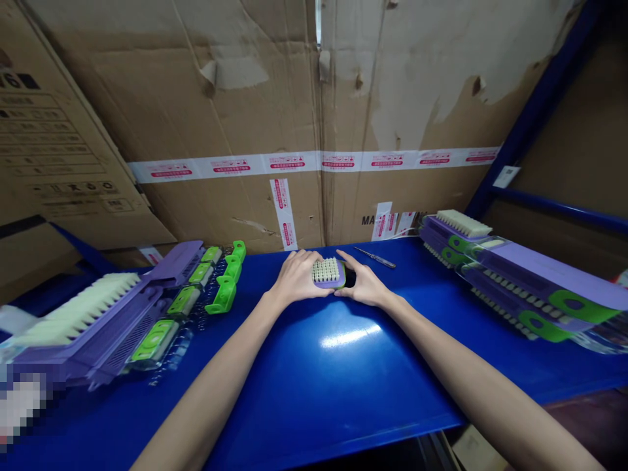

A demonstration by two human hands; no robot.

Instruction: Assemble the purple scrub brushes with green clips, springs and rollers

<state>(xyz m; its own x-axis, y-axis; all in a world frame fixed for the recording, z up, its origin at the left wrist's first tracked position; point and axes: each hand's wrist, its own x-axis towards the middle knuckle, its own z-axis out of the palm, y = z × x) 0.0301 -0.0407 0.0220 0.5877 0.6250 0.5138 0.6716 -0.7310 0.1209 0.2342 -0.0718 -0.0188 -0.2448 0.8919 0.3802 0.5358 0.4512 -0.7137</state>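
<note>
Between my hands, near the middle of the blue tabletop, is a purple and green brush (326, 272) with cream bristle tufts facing up. My left hand (296, 277) wraps round its left side, with the fingers over the far edge and the thumb along the near one. At the other end, my right hand (366, 284) grips the brush between thumb and fingers, beside a dark part at its right end. The palms hide much of the brush's sides. A slim screwdriver (377, 258) lies just beyond my right hand.
On the left lie purple brush bodies (105, 327), green-topped clear parts (184, 299), metal springs (201, 304) and bright green clips (226, 284). Several purple brushes (530, 265) are stacked at right. Cardboard (245, 118) walls the back; the blue table's (343, 386) front edge is near me.
</note>
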